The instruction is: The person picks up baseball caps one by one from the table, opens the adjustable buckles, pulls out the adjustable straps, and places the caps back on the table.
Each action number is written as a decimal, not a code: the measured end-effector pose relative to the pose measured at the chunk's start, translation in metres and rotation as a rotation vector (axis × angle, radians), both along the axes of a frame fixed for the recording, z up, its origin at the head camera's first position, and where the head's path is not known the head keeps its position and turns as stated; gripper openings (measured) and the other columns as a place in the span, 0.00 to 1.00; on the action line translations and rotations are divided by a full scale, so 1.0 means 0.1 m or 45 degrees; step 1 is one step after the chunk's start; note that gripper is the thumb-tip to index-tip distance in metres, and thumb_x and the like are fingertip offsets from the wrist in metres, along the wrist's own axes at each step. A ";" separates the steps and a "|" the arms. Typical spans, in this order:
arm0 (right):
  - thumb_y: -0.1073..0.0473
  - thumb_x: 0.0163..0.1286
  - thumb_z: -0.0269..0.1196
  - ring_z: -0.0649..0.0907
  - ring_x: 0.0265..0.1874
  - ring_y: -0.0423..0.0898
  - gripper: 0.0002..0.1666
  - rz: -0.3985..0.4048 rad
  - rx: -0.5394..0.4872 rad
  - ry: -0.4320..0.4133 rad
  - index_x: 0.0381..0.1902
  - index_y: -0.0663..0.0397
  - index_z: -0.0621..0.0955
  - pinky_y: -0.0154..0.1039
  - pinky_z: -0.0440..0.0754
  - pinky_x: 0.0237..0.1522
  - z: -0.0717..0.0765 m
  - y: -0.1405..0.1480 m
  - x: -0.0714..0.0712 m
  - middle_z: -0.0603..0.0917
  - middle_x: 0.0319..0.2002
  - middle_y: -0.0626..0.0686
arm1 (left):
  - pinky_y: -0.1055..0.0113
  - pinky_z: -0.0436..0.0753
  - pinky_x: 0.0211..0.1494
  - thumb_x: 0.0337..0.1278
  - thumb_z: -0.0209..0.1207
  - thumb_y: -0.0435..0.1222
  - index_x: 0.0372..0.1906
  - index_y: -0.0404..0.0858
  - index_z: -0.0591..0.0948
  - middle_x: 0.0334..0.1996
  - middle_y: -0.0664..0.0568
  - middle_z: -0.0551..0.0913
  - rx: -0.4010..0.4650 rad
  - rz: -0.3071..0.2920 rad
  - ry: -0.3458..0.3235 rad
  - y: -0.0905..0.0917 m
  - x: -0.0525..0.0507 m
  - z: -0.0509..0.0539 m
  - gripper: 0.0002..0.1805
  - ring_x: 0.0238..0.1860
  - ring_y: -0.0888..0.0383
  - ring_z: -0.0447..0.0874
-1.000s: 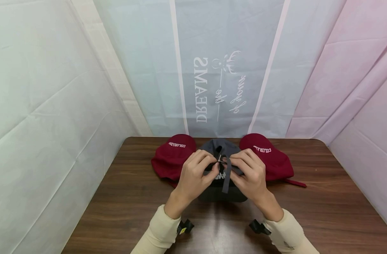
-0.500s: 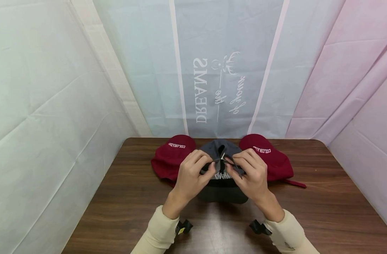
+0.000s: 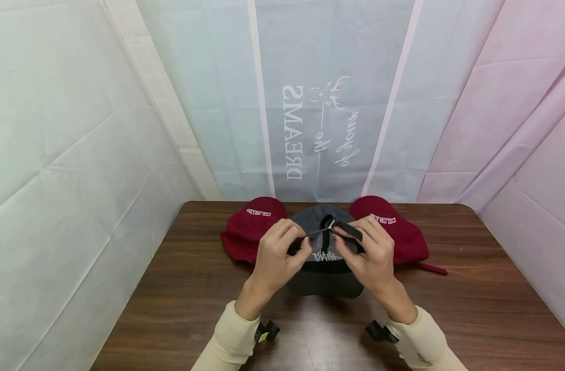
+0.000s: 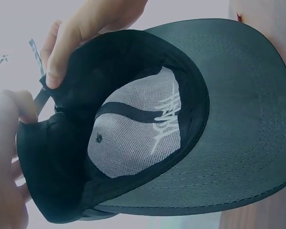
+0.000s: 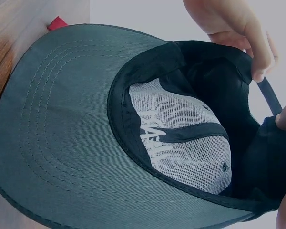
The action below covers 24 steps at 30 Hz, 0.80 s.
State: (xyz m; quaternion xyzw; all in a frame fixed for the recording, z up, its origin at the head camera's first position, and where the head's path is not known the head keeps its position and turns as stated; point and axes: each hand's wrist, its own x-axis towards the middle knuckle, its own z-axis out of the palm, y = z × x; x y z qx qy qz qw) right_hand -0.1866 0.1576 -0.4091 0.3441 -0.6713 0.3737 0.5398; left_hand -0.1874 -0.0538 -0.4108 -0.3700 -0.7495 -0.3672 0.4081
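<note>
Left grip (image 3: 279,252): clamped by thumb and fingers on one rear edge of the gray cap (image 3: 326,281).
Right grip (image 3: 371,255): pinching the opposite edge, near the buckle (image 3: 331,224).
Cap position: lower centre of the head frame, brim towards the bottom.
Strap done: the strap (image 3: 318,233) spans the rear gap, seemingly threaded, its loose end sticking out rightward.
Buckle left: looks raised; closing it and tidying the loose end probably remain.

The gray cap (image 3: 326,265) apparently reads "HEART"; a red cap (image 3: 245,232) left of it and another red cap (image 3: 406,239) right of it, "COLORADO"; the banner (image 3: 333,51) behind it, "DREAMS", "the", "of your".
</note>
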 end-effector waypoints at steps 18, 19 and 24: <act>0.52 0.77 0.67 0.81 0.33 0.51 0.17 0.048 0.049 -0.106 0.43 0.61 0.92 0.37 0.77 0.38 -0.06 0.01 0.04 0.89 0.35 0.58 | 0.71 0.82 0.41 0.65 0.70 0.31 0.49 0.38 0.84 0.40 0.51 0.88 -0.073 -0.057 -0.076 0.11 0.03 0.01 0.11 0.38 0.59 0.82; 0.52 0.78 0.67 0.81 0.34 0.51 0.17 0.051 0.051 -0.105 0.43 0.61 0.92 0.37 0.78 0.38 -0.06 0.00 0.04 0.89 0.35 0.59 | 0.71 0.82 0.41 0.65 0.70 0.32 0.49 0.39 0.84 0.40 0.52 0.88 -0.074 -0.058 -0.068 0.12 0.03 0.02 0.11 0.38 0.59 0.82; 0.50 0.77 0.68 0.82 0.34 0.51 0.17 0.045 0.066 -0.111 0.42 0.61 0.91 0.36 0.79 0.40 -0.05 -0.01 0.04 0.88 0.36 0.58 | 0.70 0.82 0.41 0.67 0.68 0.31 0.46 0.39 0.86 0.40 0.51 0.89 -0.062 -0.058 -0.038 0.15 0.04 0.03 0.06 0.38 0.58 0.83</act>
